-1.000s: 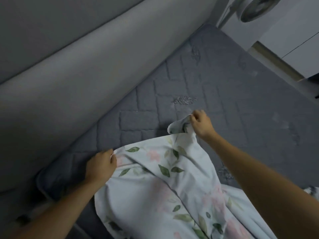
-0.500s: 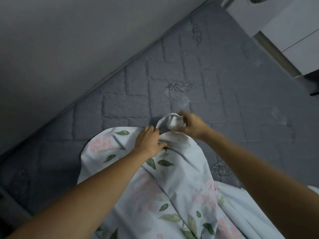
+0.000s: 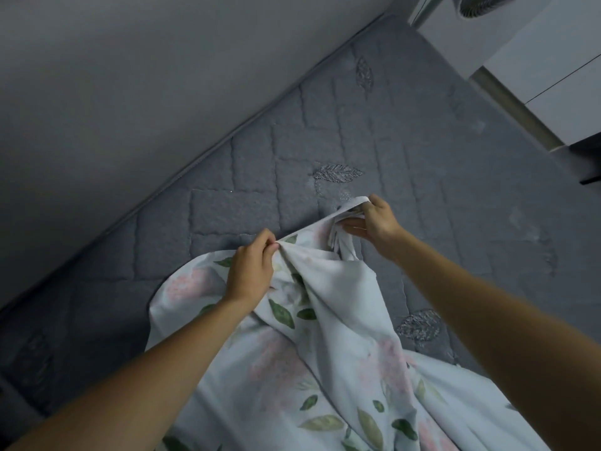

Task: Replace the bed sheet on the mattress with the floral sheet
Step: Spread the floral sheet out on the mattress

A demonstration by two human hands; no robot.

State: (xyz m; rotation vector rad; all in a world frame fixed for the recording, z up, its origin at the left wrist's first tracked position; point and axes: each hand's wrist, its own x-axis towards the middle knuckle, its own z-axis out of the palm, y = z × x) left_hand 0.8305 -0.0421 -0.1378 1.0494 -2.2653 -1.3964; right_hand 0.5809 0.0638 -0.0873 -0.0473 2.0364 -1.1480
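Bending over the bed, the person holds a pale floral cotton sheet (image 3: 328,369) printed with pink blooms and green leaves, bunched and draped across the near part of a grey quilted mattress (image 3: 422,177) stitched with leaf motifs. The left hand (image 3: 252,271) pinches a fold of the sheet's upper edge, thumb and fingertips pressed together on the cloth with the knuckles raised. The right hand (image 3: 370,219), a little farther up the mattress, grips a gathered corner of the same sheet; its fingers curl round the wad while a strip of hem sticks out above them (possibly an elastic edge, though the blur makes that hard to say). Between the two hands the fabric is pulled taut into a ridge. The rest of the sheet trails back toward the person in loose folds. Along the mattress's far side runs a plain grey padded headboard or wall panel (image 3: 130,92). At the top right stand a white cabinet (image 3: 553,70) and part of a white fan (image 3: 478,6).
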